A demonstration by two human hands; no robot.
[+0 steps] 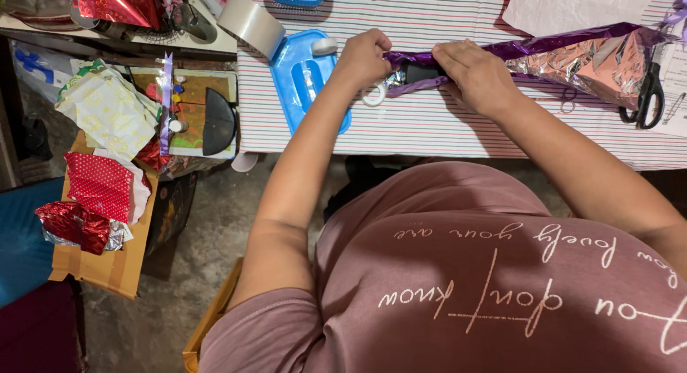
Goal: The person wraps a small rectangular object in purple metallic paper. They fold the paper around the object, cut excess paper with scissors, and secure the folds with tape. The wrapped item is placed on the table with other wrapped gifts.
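My left hand (363,57) pinches the left end of a shiny purple foil wrap (572,55) that lies across the striped tablecloth (429,123). My right hand (476,72) presses down on the wrap just to the right, its fingers over a dark object (422,74) that the foil is folded around. A small white tape ring (373,95) lies just below my left hand. What the dark object is cannot be made out.
A blue plastic tray (304,83) and a wide tape roll (250,22) sit left of my hands. Black scissors (647,94) lie at the right by the foil's wide end. Crumpled wrapping paper (100,180) is piled on a cardboard box at the left.
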